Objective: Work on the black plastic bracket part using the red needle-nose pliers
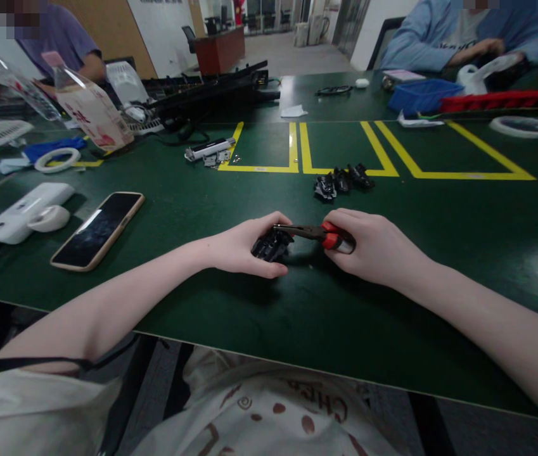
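Note:
My left hand (pixel 244 244) grips a small black plastic part (pixel 271 246) between thumb and fingers, a little above the green table (pixel 230 297). Needle-nose pliers (pixel 313 232) with red and grey handles are held in my right hand (pixel 373 244). Their jaws point left, and the tips are at the upper edge of the black part; whether they pinch it I cannot tell. Beyond my hands lies a small group of similar black parts (pixel 342 182), near the middle yellow tape frame (pixel 349 171).
A phone (pixel 97 231) and a white device (pixel 24 212) lie at left. Metal pieces (pixel 211 151) sit near the left tape frame. Further back are a bottle (pixel 90 107), a long black assembly (pixel 206 95), a blue basket (pixel 421 95) and tape rolls. Two people sit across the table.

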`<state>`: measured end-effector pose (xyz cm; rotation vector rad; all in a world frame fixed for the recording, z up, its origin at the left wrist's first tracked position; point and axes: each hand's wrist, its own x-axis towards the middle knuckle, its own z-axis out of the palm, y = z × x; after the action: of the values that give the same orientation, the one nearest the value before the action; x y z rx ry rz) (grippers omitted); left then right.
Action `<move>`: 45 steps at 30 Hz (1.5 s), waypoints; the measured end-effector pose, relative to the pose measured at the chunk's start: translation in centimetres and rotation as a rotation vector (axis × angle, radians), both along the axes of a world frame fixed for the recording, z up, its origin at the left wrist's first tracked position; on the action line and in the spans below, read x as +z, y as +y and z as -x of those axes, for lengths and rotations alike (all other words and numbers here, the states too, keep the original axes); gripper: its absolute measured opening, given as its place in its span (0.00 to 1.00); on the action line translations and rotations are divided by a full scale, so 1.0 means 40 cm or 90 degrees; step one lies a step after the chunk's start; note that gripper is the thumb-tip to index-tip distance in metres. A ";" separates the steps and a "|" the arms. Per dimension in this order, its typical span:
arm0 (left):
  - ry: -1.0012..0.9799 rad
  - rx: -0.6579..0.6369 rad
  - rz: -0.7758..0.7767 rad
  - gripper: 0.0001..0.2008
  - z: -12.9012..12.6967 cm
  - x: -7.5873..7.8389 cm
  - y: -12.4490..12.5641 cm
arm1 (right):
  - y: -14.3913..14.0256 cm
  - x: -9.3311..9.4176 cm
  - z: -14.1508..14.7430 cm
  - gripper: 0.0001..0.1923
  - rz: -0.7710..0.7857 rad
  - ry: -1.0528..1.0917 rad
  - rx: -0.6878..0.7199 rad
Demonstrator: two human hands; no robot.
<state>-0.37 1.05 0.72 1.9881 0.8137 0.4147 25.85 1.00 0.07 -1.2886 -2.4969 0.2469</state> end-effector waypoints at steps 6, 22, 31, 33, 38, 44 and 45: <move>-0.008 0.004 0.001 0.28 0.002 -0.003 0.001 | 0.004 -0.008 0.004 0.10 0.009 0.012 -0.005; -0.022 0.018 -0.003 0.32 0.000 -0.007 0.001 | 0.001 0.001 -0.002 0.15 -0.051 0.024 -0.033; -0.017 0.033 0.015 0.33 -0.001 -0.004 -0.003 | -0.001 0.004 -0.008 0.12 -0.071 0.025 -0.027; -0.021 0.036 0.021 0.33 -0.002 -0.003 -0.004 | -0.003 0.004 -0.008 0.10 -0.104 0.019 -0.015; -0.037 0.042 0.048 0.32 -0.005 -0.002 -0.004 | -0.004 0.000 -0.006 0.09 -0.184 -0.005 0.010; -0.048 0.048 0.074 0.29 -0.004 0.000 -0.004 | -0.009 0.011 0.000 0.09 -0.211 -0.054 0.010; -0.047 0.048 0.075 0.29 -0.004 0.000 -0.005 | -0.010 0.013 0.001 0.08 -0.201 -0.051 0.008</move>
<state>-0.19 0.84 0.73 1.8267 0.8490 0.4708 25.80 0.61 0.60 -1.1719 -2.4832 -0.1923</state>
